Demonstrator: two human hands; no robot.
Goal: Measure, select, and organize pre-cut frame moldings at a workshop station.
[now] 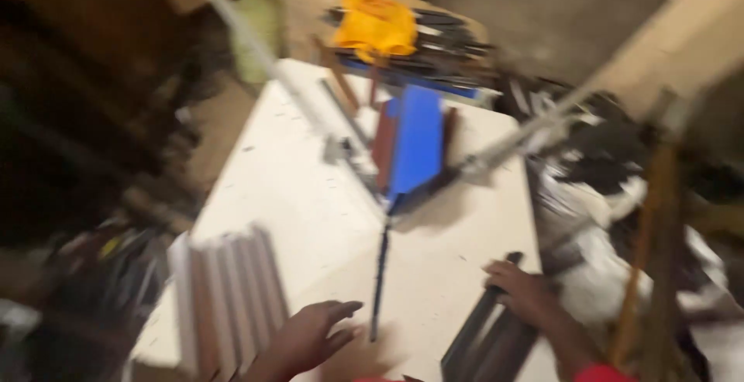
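Head view, heavily motion-blurred; fine detail not readable.

Left hand [310, 337]: palm down over the white tabletop [287, 196], fingers stretched out flat and loosely together, holding nothing. It lies just beside a stack of long flat strips [225, 297], pale grey and reddish brown, set edge to edge at the table's near left corner. A thin dark rod [380, 281] lies on the table just right of the fingertips; contact cannot be told.

Right hand [523, 289]: fingers curled over the upper end of a bundle of dark, narrow strips [484, 343] at the near right edge; grip looks closed around them.

Table surface: matte white, speckled with small dark bits. Mid-table a smooth blue rectangular panel [417, 142] stands tilted among brown strips. A crumpled yellow bag [373, 24] sits on dark strips at the far end.

Open room: bare tabletop between the hands and the blue panel. Clutter crowds both table sides.
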